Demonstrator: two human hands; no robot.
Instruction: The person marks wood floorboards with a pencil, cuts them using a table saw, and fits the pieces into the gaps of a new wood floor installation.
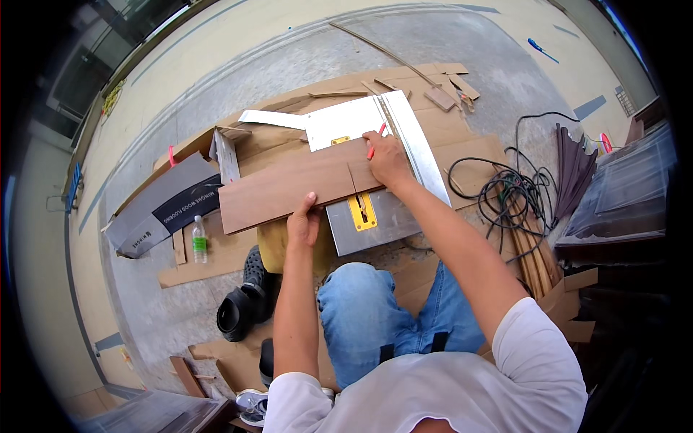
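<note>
A brown wooden plank [289,184] was held across a metal saw table [386,231], its right part over the tabletop and its longer left part overhanging the table's left edge. The plank's long axis was set from left to right, slightly aslant, with the left end closer to the body and the right end farther off. The near edge was grasped by the left hand [303,224], thumb on top, just outside the table's left edge. The plank's right end was covered by the right hand [391,160], in whose fingers a red pencil [371,153] was gripped. Most of the plank was thus left of the right hand and extended to both sides of the left. A dark line [353,177] was seen across the face, nearer the right hand and roughly in line with the slot of the yellow insert [363,211], which was partly hidden beneath the plank.
</note>
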